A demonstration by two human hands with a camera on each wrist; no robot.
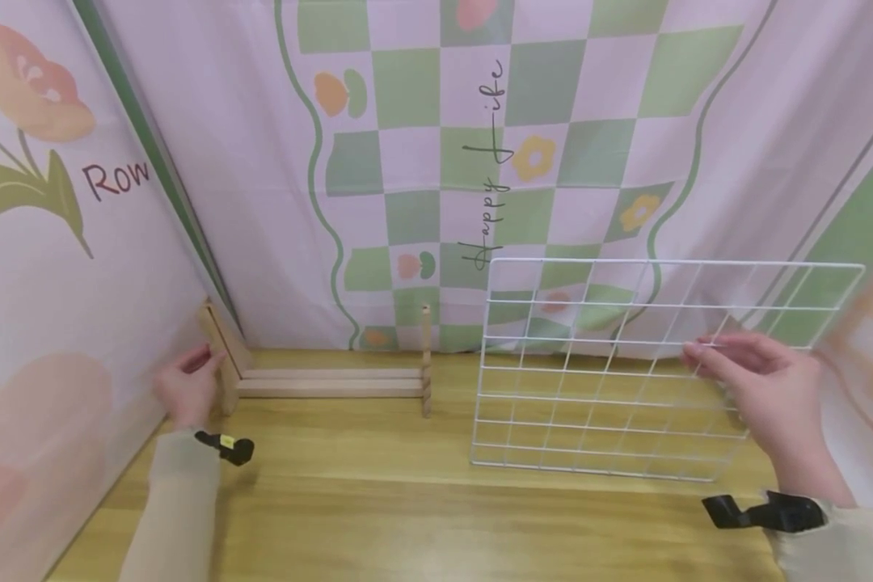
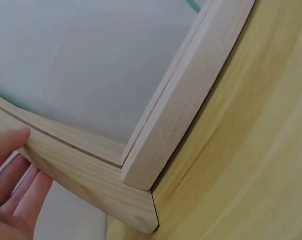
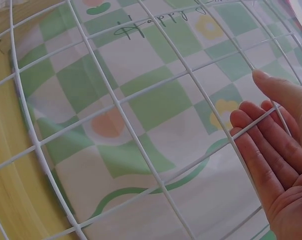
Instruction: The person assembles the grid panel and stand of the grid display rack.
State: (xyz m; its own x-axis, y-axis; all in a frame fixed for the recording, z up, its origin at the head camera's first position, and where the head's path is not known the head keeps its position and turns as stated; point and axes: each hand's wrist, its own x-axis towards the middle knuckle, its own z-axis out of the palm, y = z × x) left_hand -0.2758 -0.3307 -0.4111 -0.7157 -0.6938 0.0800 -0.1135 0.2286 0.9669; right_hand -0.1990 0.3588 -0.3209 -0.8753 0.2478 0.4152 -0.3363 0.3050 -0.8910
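Observation:
A U-shaped wooden frame [image 1: 331,388] stands at the back left of the table, with two parallel bottom rails joining two uprights. My left hand [image 1: 187,386] holds its left upright, thumb on one face and fingers on the other. In the left wrist view, a narrow groove runs along the upright and the rail [image 2: 173,107]. A white wire grid panel [image 1: 480,368] is held up, tilted, to the right of the frame and apart from it. With thumb and fingers, my right hand [image 1: 764,388] pinches its wires near the right side; the grid [image 3: 117,103] fills the right wrist view.
The wood-grain table [image 1: 436,517] extends in front of both things. Behind it hangs a checkered, printed cloth [image 1: 407,89]. Another printed cloth [image 1: 51,307] borders the left side, close to my left hand, and more cloth hangs at the right.

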